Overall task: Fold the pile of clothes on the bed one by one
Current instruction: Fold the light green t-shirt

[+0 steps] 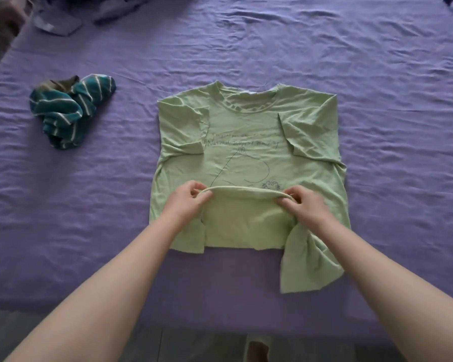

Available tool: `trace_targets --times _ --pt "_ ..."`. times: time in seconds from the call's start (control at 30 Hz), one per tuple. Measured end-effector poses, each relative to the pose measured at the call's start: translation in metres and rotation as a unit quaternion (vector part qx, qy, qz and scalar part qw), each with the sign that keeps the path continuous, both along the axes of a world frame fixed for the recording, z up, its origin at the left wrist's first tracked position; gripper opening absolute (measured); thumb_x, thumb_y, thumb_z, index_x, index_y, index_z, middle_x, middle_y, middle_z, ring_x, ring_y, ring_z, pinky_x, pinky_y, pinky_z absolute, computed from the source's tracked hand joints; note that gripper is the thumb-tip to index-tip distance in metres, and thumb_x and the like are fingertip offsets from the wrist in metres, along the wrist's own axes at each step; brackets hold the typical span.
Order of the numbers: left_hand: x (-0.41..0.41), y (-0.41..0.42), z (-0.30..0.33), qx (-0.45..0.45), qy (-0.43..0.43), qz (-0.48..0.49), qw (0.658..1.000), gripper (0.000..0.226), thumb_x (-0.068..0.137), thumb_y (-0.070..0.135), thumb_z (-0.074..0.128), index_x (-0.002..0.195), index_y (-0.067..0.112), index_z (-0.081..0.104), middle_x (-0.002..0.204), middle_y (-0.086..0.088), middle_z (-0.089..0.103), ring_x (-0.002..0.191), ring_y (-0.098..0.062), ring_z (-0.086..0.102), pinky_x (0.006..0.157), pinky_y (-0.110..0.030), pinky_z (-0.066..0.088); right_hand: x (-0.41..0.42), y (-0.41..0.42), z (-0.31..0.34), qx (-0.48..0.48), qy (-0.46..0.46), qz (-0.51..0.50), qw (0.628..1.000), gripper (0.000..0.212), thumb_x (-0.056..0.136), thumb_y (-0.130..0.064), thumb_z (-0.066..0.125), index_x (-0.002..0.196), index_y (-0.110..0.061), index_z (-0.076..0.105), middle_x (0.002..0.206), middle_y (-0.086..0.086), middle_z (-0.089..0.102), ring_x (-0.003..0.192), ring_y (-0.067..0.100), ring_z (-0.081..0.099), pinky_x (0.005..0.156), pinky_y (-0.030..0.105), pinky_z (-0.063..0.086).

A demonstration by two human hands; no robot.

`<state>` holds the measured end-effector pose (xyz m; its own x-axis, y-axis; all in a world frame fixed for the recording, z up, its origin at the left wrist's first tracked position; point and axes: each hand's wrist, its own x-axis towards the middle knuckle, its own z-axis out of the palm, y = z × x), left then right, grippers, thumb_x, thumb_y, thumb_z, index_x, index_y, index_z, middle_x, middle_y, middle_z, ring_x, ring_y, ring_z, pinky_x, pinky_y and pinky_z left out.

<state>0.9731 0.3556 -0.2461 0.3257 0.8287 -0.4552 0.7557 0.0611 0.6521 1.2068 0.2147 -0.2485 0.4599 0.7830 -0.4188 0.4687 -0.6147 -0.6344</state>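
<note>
A light green T-shirt with a dark line drawing and lettering lies face up on the purple bed sheet, collar at the far side, both sleeves folded inward. Its bottom part is doubled up over the chest. My left hand pinches the left end of that raised hem, and my right hand pinches the right end. A loose flap of the shirt hangs out at the near right, under my right forearm.
A crumpled teal garment with white stripes lies to the left of the shirt. More bunched greyish clothes sit at the far left. The bed's near edge runs along the bottom, with dark floor below it.
</note>
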Motion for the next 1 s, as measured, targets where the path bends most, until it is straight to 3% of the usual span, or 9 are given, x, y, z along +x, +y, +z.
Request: trace_targets --times 0.1,0.23,0.4,0.53,0.6,0.67,0.77,0.87,1.0 --pt "0.01 0.01 -0.004 0.059 0.057 -0.018 0.996 0.041 0.085 0.034 0.068 0.12 0.016 0.058 0.119 -0.008 0.053 0.11 -0.023 0.053 0.098 -0.037 0.043 0.014 0.022 -0.005 -0.01 -0.028 0.032 0.999 0.03 0.087 -0.026 0.064 0.115 -0.014 0.061 0.11 0.004 0.066 0.1 0.019 0.06 0.086 0.029 0.045" --pt "-0.002 -0.012 -0.014 0.122 0.133 -0.112 0.977 0.035 0.081 0.035 0.071 0.11 0.019 0.064 0.112 -0.005 0.056 0.11 -0.024 0.051 0.096 -0.034 0.039 0.008 0.027 -0.019 -0.02 -0.057 0.125 0.99 0.045 0.087 -0.028 0.065 0.126 -0.01 0.051 0.123 0.008 0.058 0.113 0.022 0.053 0.095 0.029 0.039" --pt "-0.024 -0.026 -0.024 0.095 0.216 -0.252 0.938 0.081 0.067 0.051 0.073 0.138 0.029 0.039 0.139 0.003 0.031 0.134 -0.016 0.023 0.111 -0.028 0.019 -0.009 0.047 -0.03 -0.034 -0.086 0.129 0.987 0.065 0.085 -0.032 0.065 0.139 -0.014 0.033 0.131 0.008 0.049 0.122 0.024 0.046 0.099 0.036 0.04" --pt "-0.038 -0.012 -0.021 0.056 0.264 -0.405 0.874 0.103 0.071 0.039 0.074 0.151 0.025 0.01 0.155 -0.001 0.004 0.146 -0.021 -0.003 0.118 -0.03 0.006 -0.006 0.054 -0.032 -0.056 -0.123 0.141 0.981 0.066 0.087 -0.013 0.055 0.145 -0.021 0.024 0.133 0.006 0.043 0.115 0.027 0.05 0.084 0.04 0.049" --pt "-0.043 -0.002 -0.016 0.06 0.251 -0.441 0.859 0.091 0.078 0.024 0.068 0.151 0.021 0.013 0.156 0.0 0.008 0.146 -0.017 0.0 0.116 -0.024 0.009 0.001 0.054 -0.031 -0.033 -0.154 0.161 0.974 0.06 0.087 -0.01 0.054 0.141 -0.021 0.029 0.134 0.004 0.043 0.108 0.027 0.054 0.073 0.04 0.05" --pt "-0.042 0.008 -0.012 0.072 0.174 -0.402 0.896 0.059 0.083 0.014 0.063 0.139 0.014 0.043 0.148 -0.002 0.035 0.14 -0.015 0.027 0.107 -0.016 0.022 0.006 0.055 -0.03 -0.008 -0.175 0.209 0.962 0.049 0.089 -0.011 0.051 0.135 -0.019 0.035 0.137 0.002 0.041 0.104 0.028 0.056 0.066 0.036 0.047" --pt "-0.029 0.026 -0.003 0.037 0.077 -0.212 0.974 0.014 0.088 0.019 0.065 0.099 0.012 0.072 0.105 -0.003 0.068 0.097 -0.013 0.062 0.077 -0.012 0.039 0.012 0.058 -0.029 -0.012 -0.143 0.24 0.96 0.036 0.091 -0.014 0.052 0.126 -0.019 0.042 0.128 0.0 0.052 0.101 0.026 0.059 0.074 0.035 0.048" --pt "-0.016 0.055 0.003 0.002 0.001 -0.035 0.999 0.006 0.087 0.025 0.066 0.084 0.022 0.07 0.08 0.011 0.068 0.072 0.0 0.058 0.062 -0.008 0.04 0.022 0.068 -0.024 -0.02 -0.036 0.16 0.986 0.024 0.089 -0.015 0.058 0.109 -0.02 0.045 0.104 0.0 0.062 0.094 0.023 0.06 0.08 0.035 0.048" --pt "-0.003 0.108 0.001 0.034 -0.025 0.159 0.986 0.018 0.094 0.018 0.054 0.103 0.005 0.063 0.098 -0.007 0.064 0.086 -0.016 0.053 0.07 -0.022 0.035 0.033 0.085 -0.017 -0.004 -0.002 0.112 0.994 0.02 0.085 -0.009 0.063 0.098 -0.017 0.05 0.091 -0.004 0.064 0.088 0.021 0.062 0.08 0.035 0.05"
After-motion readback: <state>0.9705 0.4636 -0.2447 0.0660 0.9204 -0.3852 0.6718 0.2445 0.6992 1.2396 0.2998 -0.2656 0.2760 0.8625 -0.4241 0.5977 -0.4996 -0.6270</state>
